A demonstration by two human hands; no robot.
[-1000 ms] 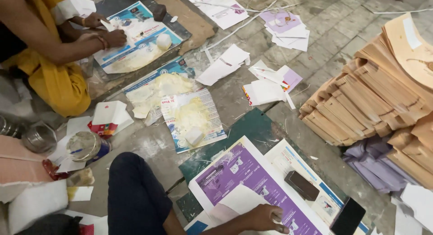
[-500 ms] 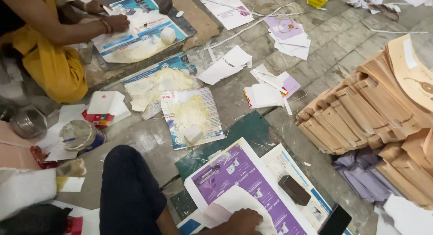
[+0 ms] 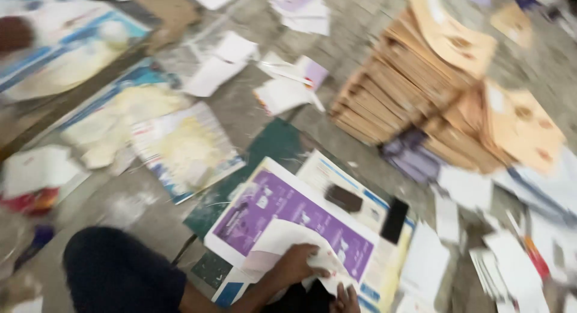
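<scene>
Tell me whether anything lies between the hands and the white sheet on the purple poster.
Nothing visible does. The left hand already rests on the white sheet, which lies on the purple poster. The right hand touches the sheet's lower edge.

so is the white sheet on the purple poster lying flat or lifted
Partly lifted: the left hand presses the white sheet on the purple poster, its edge curling. Blur hides folds.
</scene>
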